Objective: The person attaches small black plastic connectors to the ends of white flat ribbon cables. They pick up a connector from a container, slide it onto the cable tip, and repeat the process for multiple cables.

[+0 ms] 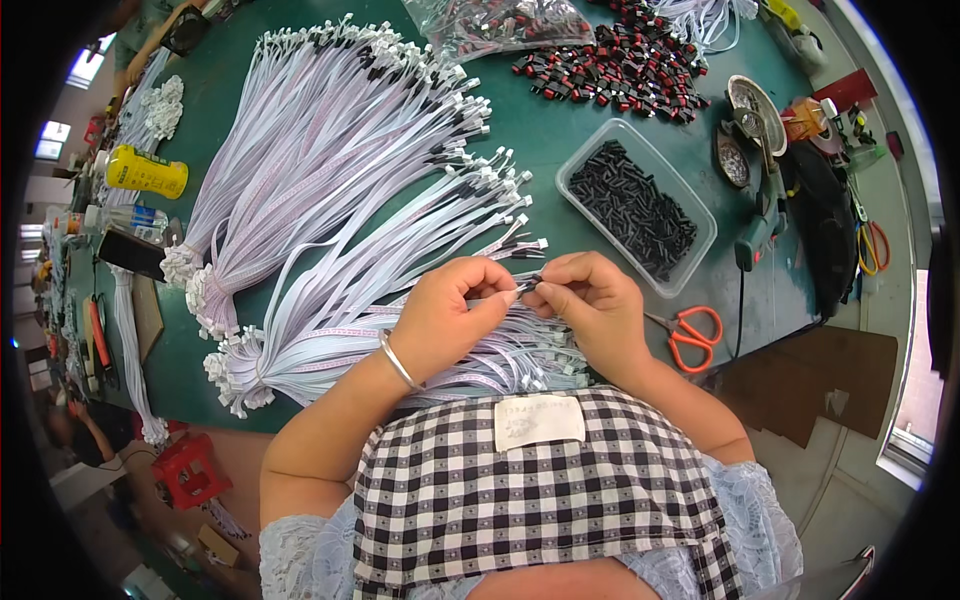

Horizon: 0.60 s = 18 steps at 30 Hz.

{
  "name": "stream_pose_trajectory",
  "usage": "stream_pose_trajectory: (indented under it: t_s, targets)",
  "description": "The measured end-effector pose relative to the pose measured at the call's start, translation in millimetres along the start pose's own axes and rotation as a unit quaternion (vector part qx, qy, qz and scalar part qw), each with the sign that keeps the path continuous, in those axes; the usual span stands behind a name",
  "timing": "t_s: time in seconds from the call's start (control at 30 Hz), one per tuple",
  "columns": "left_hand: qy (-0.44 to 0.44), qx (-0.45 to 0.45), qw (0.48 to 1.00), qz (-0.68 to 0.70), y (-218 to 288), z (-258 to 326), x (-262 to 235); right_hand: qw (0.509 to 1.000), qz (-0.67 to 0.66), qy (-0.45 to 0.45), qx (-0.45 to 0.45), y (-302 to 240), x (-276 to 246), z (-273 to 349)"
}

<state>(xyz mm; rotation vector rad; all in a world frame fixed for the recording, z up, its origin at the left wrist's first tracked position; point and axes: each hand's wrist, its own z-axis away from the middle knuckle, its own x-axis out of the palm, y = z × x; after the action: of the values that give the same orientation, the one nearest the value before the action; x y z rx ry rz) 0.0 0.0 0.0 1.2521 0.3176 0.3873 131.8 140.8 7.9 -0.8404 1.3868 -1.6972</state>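
My two hands meet over a fan of white ribbon cables. Thumb and forefinger of my left hand [452, 312], a bangle at its wrist, pinch the end of a ribbon cable. Close against it, my right hand [600, 308] is closed in a pinch on a small black sleeve [531, 283] at that cable's end. Fingertips hide part of the joint, so how far the sleeve sits over the wires is unclear. Beneath lies a tied bundle of ribbon cables [300, 350] with white connectors. Beyond my right hand, a clear plastic tub [692, 283] holds short black tubes [630, 205].
Orange-handled scissors [695, 338] lie right of my right hand. A larger cable bundle [290, 140] spreads at far left. Red-and-black parts [630, 75] are heaped at the back beside a plastic bag [500, 25]. A green hot-glue gun [762, 230] and metal dishes [757, 110] stand right.
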Motion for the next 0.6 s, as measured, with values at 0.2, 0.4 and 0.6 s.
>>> stream_pose_trajectory:
  t_s: [0.2, 0.4, 0.6]
  targets:
    - [0.006, 0.008, 1.000, -0.002, -3.0, -0.2, 3.5, 1.000, 0.021, -0.005, -0.004, -0.1, -1.2, -0.1]
    - [0.012, 0.027, 1.000, 0.000, -2.9, 0.3, 2.9, 1.000, 0.015, 0.008, -0.011, 1.5, 1.2, -0.2]
    - [0.004, 0.042, 0.999, -0.005, -5.8, 0.4, 1.7, 0.999, 0.045, -0.008, -0.007, 2.9, -0.7, -0.6]
